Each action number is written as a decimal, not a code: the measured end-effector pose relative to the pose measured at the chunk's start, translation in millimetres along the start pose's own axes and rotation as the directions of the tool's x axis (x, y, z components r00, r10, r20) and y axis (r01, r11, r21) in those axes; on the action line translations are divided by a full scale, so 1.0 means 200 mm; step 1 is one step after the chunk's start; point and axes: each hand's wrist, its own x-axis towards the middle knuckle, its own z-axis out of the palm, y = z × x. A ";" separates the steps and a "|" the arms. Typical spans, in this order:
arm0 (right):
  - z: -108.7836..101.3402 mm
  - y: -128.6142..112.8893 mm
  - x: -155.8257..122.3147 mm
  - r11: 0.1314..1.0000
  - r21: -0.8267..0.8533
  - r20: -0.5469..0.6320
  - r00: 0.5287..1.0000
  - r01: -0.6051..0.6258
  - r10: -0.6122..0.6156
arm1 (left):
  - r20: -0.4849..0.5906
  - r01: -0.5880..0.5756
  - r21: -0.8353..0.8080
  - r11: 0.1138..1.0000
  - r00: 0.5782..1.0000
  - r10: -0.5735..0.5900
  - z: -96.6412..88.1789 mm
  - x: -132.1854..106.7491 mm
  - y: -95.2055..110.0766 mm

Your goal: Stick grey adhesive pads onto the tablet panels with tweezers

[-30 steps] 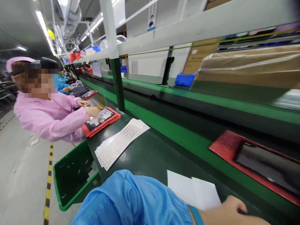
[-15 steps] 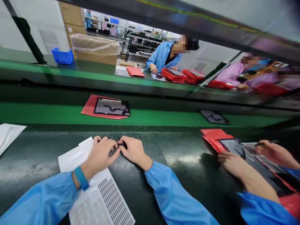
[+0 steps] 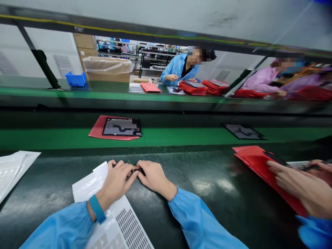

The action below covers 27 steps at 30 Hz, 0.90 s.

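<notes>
My left hand [image 3: 116,182], with a teal band at the wrist, and my right hand [image 3: 153,175] meet fingertip to fingertip over the dark bench. Between them is a small black strip-like part [image 3: 139,170], pinched by both hands; most of it is hidden by the fingers. Beneath my left hand and forearm lies a white sheet [image 3: 133,226] with rows of small dark rectangular stickers. Its upper end is a plain, glossy white piece [image 3: 86,186]. The exact kind of the black part is too small to make out.
On the green belt ahead, a tablet screen panel [image 3: 121,127] rests on a red bubble bag [image 3: 95,129]; another panel [image 3: 243,131] lies farther right. White sheets [image 3: 15,169] sit at left. A co-worker's hands [image 3: 303,183] work over a red bag [image 3: 259,166] at right.
The camera view has tilted and shifted slightly. My hands keep their pinch on the black part. At right, the co-worker has lifted and turned the panel over the red bag.
</notes>
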 end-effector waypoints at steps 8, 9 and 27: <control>0.01 -0.05 -0.01 0.996 -0.068 -0.019 0.998 0.061 -0.062 | -0.029 0.025 -0.030 0.999 0.999 -0.025 -0.02 0.00 0.01; 0.01 -0.04 0.00 0.996 -0.075 -0.046 0.998 0.050 -0.053 | -0.041 0.039 -0.034 0.999 0.998 -0.040 -0.02 0.01 0.01; 0.00 -0.03 0.01 0.976 -0.218 -0.169 0.985 -0.015 -0.023 | -0.045 0.080 -0.008 0.997 0.996 -0.080 -0.02 0.02 -0.02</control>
